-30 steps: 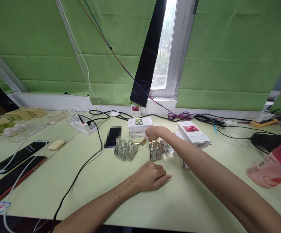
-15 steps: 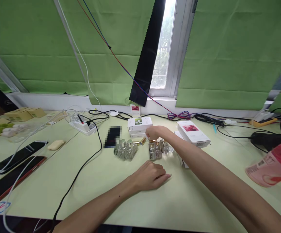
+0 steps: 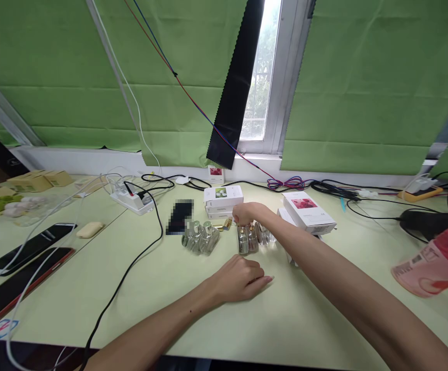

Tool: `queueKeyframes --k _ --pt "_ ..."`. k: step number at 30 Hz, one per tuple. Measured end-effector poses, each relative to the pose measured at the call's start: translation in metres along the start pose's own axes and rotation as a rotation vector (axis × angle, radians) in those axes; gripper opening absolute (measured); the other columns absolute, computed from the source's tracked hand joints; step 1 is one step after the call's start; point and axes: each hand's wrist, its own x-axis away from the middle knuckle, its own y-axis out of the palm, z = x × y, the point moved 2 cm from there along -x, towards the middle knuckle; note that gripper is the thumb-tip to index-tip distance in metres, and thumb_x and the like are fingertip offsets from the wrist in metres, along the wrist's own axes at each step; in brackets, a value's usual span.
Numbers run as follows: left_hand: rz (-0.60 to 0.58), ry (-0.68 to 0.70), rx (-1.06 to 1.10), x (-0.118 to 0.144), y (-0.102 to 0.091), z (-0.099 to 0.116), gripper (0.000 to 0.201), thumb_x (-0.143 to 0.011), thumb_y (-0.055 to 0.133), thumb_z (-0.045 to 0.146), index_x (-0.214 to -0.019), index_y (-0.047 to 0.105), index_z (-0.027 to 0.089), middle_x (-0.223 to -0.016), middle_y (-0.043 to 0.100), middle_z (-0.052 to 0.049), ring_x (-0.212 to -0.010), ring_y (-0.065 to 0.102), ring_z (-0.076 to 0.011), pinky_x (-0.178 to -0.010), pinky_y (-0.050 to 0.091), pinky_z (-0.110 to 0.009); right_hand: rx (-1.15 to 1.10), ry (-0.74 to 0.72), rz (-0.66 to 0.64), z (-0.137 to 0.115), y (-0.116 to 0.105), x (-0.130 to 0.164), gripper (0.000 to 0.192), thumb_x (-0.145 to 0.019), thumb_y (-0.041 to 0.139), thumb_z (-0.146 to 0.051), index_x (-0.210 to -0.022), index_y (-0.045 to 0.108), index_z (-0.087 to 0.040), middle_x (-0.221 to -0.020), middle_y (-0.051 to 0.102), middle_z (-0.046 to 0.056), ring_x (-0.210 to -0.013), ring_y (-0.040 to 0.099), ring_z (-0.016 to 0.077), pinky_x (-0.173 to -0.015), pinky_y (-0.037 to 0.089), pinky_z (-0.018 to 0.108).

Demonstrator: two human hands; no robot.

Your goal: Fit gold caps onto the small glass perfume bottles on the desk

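Glass bottles (image 3: 201, 237) lie left of the bottle group (image 3: 255, 237); stacked boxes (image 3: 222, 201) sit behind both.

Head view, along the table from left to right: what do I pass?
Phones → soap bar → power strip → left bottle cluster → right hand at the gold-capped bottles → red-picture box → pink cap.

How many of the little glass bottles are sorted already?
Looks done: one cluster of glass bottles stands together. In hand: the right hand touches the top of a bottle in the second cluster; the left hand rests on the table. Left: white boxes lie closed behind.
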Motion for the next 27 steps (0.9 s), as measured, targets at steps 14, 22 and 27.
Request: queueKeyframes --k 14,22,27 --pt "-0.015 0.000 -0.032 0.000 0.002 0.000 0.046 -0.103 0.042 0.034 -0.063 0.058 0.016 -0.060 0.059 -0.001 -0.050 0.049 -0.0107 -0.053 0.031 -0.029 -0.061 -0.015 -0.049 0.013 0.005 -0.010 0.033 -0.079 0.064 -0.013 -0.110 0.074 -0.010 -0.108 0.075 0.014 -0.083 0.071 0.0225 -0.068 0.052 0.029" --pt "-0.010 0.001 -0.010 0.000 0.001 0.000 0.048 -0.104 0.040 0.034 -0.062 0.056 0.017 -0.060 0.058 -0.001 -0.050 0.050 -0.0109 -0.052 0.032 -0.030 -0.088 -0.021 -0.030 0.019 0.009 -0.014 0.040 -0.079 0.063 -0.012 -0.117 0.072 -0.015 -0.111 0.075 0.011 -0.088 0.071 0.0232 -0.071 0.051 0.029" --pt "-0.010 0.002 -0.004 0.000 0.001 0.000 0.047 -0.104 0.040 0.035 -0.063 0.057 0.017 -0.060 0.058 -0.001 -0.050 0.049 -0.0107 -0.052 0.031 -0.030 -0.099 -0.004 -0.028 0.023 0.007 -0.012 0.044 -0.075 0.064 -0.007 -0.117 0.071 -0.016 -0.109 0.076 0.009 -0.089 0.071 0.0225 -0.069 0.051 0.027"
